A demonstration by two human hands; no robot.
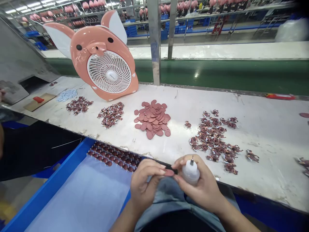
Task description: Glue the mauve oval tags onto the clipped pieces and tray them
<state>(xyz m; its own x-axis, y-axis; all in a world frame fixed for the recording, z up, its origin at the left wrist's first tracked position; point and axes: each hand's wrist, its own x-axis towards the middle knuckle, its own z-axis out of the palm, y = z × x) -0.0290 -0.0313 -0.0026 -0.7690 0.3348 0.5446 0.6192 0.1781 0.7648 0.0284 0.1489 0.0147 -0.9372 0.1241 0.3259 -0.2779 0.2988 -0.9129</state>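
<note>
My right hand (pixel 205 185) is wrapped round a small white squeeze bottle (pixel 190 172) with a thin needle tip pointing up. My left hand (pixel 145 185) pinches a small pink oval piece (pixel 169 172) with a dark part at its tip, held right beside the bottle. Both hands hover over my lap at the front edge of the white workbench (pixel 265 135). A heap of pink oval discs (pixel 153 119) lies on the bench in front of me. Dark red small parts (pixel 214 138) are scattered to the right of the heap.
A pink pig-shaped fan (pixel 103 56) stands at the back left. Two more piles of dark parts (pixel 111 113) (pixel 78 105) lie left of the discs. A blue tray (pixel 72 190) by my left knee holds rows of finished pieces (pixel 113 158). A green conveyor (pixel 229 74) runs behind the bench.
</note>
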